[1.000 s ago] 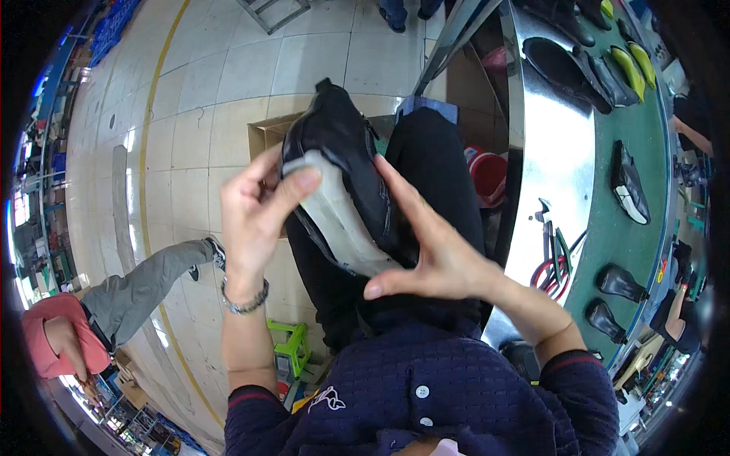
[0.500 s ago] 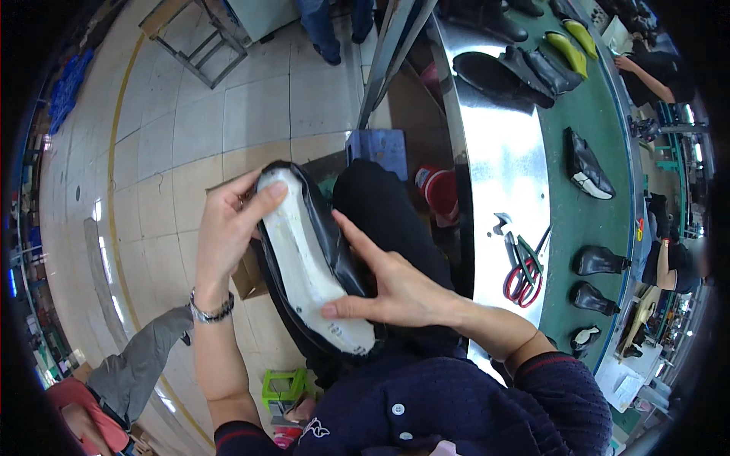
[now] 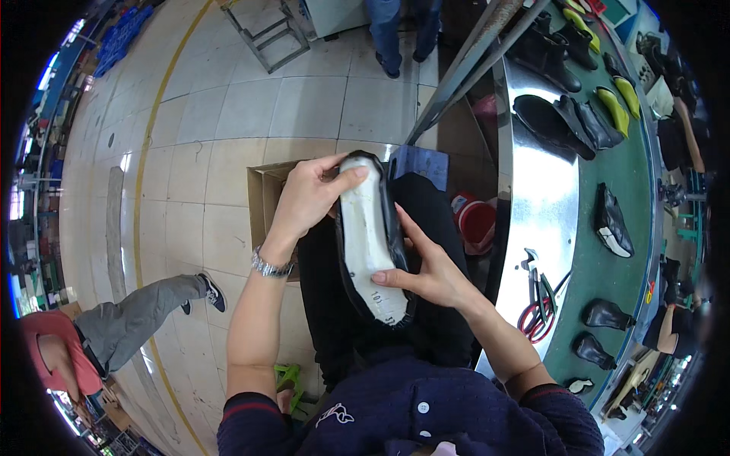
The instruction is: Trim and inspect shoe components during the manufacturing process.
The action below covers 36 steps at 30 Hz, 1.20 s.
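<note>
Black leather wraps a white-soled shoe, held sole-up over the lap. The left hand closes round its toe at twelve o'clock, thumb across the tip; the right hand cradles the heel side at four, fingers flat — likely to steady it for a look. A carton sits at nine, pliers at three on the bench — more shoes beyond.

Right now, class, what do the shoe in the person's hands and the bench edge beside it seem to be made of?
The shoe upper looks like black leather or a synthetic, with a slight sheen. Its insole board is matt off-white, likely fibreboard or foam. The bench edge is polished sheet metal: it mirrors the boots. Both the left hand and the right hand hold the shoe.
</note>
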Motion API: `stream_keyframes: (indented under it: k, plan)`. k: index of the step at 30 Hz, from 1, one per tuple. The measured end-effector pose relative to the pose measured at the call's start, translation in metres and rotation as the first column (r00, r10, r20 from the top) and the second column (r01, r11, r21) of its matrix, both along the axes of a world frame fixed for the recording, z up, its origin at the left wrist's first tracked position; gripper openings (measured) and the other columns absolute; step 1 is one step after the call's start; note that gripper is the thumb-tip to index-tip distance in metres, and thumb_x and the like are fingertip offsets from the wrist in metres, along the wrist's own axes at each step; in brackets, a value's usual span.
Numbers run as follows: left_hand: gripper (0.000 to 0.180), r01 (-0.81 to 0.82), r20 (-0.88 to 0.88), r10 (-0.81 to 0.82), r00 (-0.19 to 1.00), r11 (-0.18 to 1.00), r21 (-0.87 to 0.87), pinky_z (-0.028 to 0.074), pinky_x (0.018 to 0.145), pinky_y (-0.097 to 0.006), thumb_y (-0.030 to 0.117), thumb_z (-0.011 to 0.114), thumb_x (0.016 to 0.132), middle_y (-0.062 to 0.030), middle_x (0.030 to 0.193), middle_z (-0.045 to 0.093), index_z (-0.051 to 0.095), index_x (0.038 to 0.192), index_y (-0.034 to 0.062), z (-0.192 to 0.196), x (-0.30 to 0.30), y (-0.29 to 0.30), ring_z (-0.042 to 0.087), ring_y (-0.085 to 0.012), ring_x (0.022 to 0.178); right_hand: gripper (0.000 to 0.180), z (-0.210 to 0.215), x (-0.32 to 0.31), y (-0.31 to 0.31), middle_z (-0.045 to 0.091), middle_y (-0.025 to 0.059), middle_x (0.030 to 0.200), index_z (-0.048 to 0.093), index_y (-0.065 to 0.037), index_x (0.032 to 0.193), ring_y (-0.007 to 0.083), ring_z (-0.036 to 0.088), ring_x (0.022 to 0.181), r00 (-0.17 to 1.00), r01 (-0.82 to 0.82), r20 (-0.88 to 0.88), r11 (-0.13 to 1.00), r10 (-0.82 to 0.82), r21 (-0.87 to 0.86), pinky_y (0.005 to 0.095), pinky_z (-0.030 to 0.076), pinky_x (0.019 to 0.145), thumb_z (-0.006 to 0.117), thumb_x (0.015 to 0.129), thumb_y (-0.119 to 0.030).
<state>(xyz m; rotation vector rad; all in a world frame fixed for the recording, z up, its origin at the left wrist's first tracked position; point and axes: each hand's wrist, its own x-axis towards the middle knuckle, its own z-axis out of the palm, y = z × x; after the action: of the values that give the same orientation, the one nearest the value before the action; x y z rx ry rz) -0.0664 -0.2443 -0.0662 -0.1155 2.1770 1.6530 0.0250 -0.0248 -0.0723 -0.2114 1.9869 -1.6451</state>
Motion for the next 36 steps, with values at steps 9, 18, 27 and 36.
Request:
stream_keyframes:
  k: [9,18,27,36]
  plan:
    - [0.058,-0.022,-0.083,0.017,0.996,0.997,-0.068,0.046,0.056,-0.026,0.038,0.072,0.085,-0.0077,0.073,0.067,0.059,0.127,0.0002,-0.004,0.013,0.001,0.058,-0.0076,0.061,0.064,-0.019,0.039,0.141,0.051,0.0225,0.134,0.047,-0.004,0.138,0.0365,0.055,0.118,0.843,0.539,-0.436,0.480,-0.316,0.692,0.0451,0.045,0.099,0.074,0.085,-0.027]
    - [0.054,-0.001,-0.203,-0.019,0.979,0.995,-0.101,0.043,0.059,-0.029,0.036,0.073,0.083,-0.0102,0.085,0.059,0.062,0.124,0.0009,-0.002,0.012,0.007,0.051,-0.0168,0.062,0.041,-0.044,0.101,0.225,0.056,0.0188,0.102,0.049,0.002,0.135,0.0315,0.057,0.097,0.929,0.350,-0.290,0.299,-0.229,0.888,0.0437,0.046,0.086,0.050,0.100,-0.020]
    - [0.040,-0.028,-0.252,0.029,0.967,1.000,0.007,0.050,0.071,-0.025,0.025,0.072,0.084,-0.0120,0.102,0.070,0.065,0.117,0.0021,-0.008,0.009,0.011,0.065,-0.0132,0.083,0.056,0.051,-0.035,0.093,0.065,0.0077,0.082,0.042,-0.005,0.136,0.0131,0.060,0.056,0.856,0.278,0.431,0.957,-0.286,0.083,0.0180,0.038,0.042,0.066,0.089,-0.023]
    - [0.041,-0.042,-0.315,0.056,0.947,0.998,0.051,0.051,0.069,-0.026,0.030,0.070,0.084,-0.0098,0.093,0.072,0.067,0.116,0.0039,-0.013,0.001,0.010,0.066,-0.0130,0.074,0.068,0.039,-0.101,-0.016,0.063,0.0173,0.077,0.055,0.004,0.103,0.0336,0.067,0.075,0.804,0.200,-0.576,0.846,0.147,0.495,0.0404,0.052,0.070,0.088,0.064,-0.042]
